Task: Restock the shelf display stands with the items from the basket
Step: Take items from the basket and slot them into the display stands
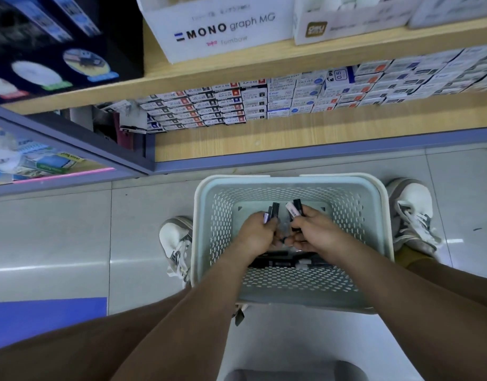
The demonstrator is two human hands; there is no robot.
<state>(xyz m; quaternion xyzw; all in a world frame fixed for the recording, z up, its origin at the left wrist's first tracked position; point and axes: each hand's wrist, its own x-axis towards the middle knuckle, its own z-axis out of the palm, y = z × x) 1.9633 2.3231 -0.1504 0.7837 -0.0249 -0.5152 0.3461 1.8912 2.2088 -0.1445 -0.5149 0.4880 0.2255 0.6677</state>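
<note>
One wide head-worn view looks steeply down, close over the basket point(346, 177), facing the shelf point(291, 138)

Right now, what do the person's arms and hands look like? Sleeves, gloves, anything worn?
Left hand and right hand are both bare: no gloves. Left forearm and right forearm are bare too, with no sleeve in view up to the frame edge. No watch or band shows on either wrist.
</note>
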